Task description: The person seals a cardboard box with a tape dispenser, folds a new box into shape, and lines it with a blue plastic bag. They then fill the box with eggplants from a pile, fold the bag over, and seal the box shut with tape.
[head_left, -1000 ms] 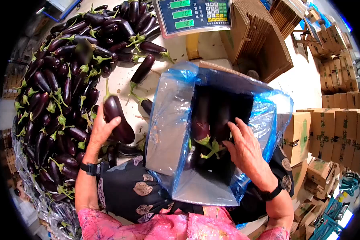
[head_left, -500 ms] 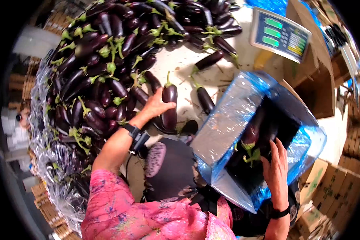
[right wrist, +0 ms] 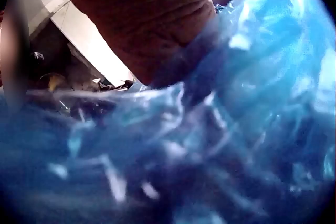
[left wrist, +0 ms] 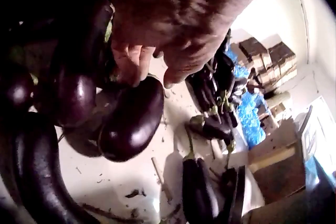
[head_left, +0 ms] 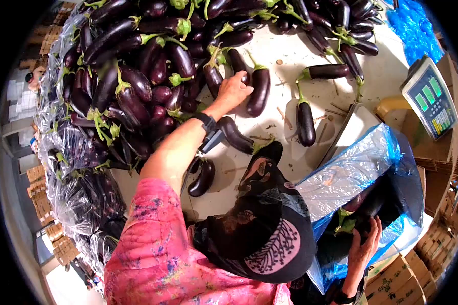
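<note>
My left hand [head_left: 235,90] reaches across the table to the edge of a big pile of eggplants [head_left: 132,81]. Its fingers and thumb close on the end of one dark purple eggplant [head_left: 259,91] that lies on the white tabletop; the left wrist view shows the fingertips [left wrist: 137,69] on that eggplant [left wrist: 131,121]. My right hand [head_left: 365,246] stays at the near edge of a carton lined with a blue plastic bag [head_left: 356,170], fingers spread and straight against the liner. Eggplants [head_left: 361,206] lie inside the carton. The right wrist view shows only blurred blue plastic [right wrist: 220,129].
Loose eggplants lie on the table: one [head_left: 305,122] near the carton, one [head_left: 236,134] by my forearm, one [head_left: 202,178] nearer me. A weighing scale [head_left: 432,104] stands at the right. Stacked cartons [head_left: 392,279] sit on the floor lower right; blue bags [head_left: 412,25] lie at top right.
My head has turned left toward the pile. The left hand has carried its eggplant away from the carton and down onto the table by the pile. The right hand has slid to the carton's near edge.
</note>
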The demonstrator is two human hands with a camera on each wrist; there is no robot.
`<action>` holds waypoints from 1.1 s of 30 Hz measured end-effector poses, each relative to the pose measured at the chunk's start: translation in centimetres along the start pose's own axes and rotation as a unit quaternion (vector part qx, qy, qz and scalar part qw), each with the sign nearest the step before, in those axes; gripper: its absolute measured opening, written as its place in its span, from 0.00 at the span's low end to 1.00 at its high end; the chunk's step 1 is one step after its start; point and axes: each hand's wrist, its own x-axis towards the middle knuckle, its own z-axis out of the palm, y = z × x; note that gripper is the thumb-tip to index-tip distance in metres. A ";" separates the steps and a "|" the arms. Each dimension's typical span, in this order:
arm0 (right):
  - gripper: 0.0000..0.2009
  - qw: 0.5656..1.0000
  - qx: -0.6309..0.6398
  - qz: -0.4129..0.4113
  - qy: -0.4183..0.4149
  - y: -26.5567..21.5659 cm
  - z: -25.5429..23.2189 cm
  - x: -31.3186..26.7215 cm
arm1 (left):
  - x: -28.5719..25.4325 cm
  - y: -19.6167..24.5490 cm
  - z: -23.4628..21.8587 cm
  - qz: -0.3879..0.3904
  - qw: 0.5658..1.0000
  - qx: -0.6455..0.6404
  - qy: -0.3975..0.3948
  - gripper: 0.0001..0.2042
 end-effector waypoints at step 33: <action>0.36 0.999 -0.019 -0.035 -0.014 0.6 -0.6 -1.4 | -10.5 16.9 -9.9 -0.024 0.652 -0.623 -0.431 0.41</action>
